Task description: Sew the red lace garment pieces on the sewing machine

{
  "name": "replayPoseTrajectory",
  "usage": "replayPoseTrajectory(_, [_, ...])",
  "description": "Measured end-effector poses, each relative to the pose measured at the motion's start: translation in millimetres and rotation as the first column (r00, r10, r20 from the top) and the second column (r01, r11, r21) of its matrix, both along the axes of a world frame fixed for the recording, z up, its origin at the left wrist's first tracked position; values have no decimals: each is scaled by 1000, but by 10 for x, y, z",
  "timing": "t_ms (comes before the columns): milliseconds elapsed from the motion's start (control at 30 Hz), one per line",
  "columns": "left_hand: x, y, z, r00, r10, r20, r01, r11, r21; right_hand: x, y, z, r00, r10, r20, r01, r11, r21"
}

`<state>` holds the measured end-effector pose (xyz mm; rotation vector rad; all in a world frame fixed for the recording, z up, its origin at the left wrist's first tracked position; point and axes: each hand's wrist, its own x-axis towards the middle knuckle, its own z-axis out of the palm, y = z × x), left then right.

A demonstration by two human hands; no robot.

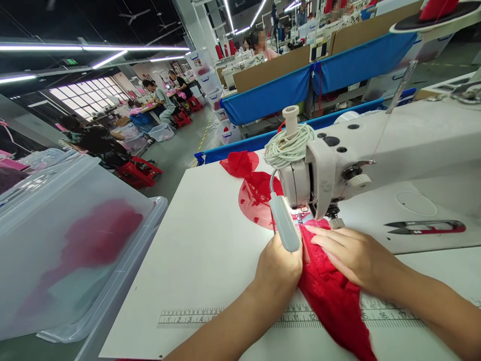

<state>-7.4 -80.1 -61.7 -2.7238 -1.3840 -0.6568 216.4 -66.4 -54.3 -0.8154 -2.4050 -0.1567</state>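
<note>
Red lace fabric lay on the white table, its long axis running diagonally from the needle area down toward the near right. The far end pointed under the sewing machine, and the near end was cut off by the bottom edge. We saw it cross the printed ruler on the tabletop.

The right hand lay flat on the lace with fingers stretched toward the needle, pressing rather than gripping. The left hand sat just beside the lace's left edge, touching it. Its fingertips were hidden behind the grey lamp, so we could not tell whether it pinched the cloth. The two hands were close together, with the lace between them.

We could not make out the needle and foot, which glare and the lamp head masked. A sheer red piece spread out behind the machine, partly covered by it. A coiled cord sat on top of the machine head. Thread snips lay well to the right. A cloudy plastic bin at the left held a blurred red mass.
</note>
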Motion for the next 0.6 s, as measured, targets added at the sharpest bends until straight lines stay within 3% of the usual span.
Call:
replayPoseTrajectory(267, [74, 51, 16, 968, 3, -250, 52, 976, 212, -2, 5, -15, 1000, -19, 5, 19, 1000, -20])
replayPoseTrajectory(600, [154, 81, 138, 956, 57, -287, 40, 946, 322, -25, 27, -18, 999, -52, 4, 52, 996, -69])
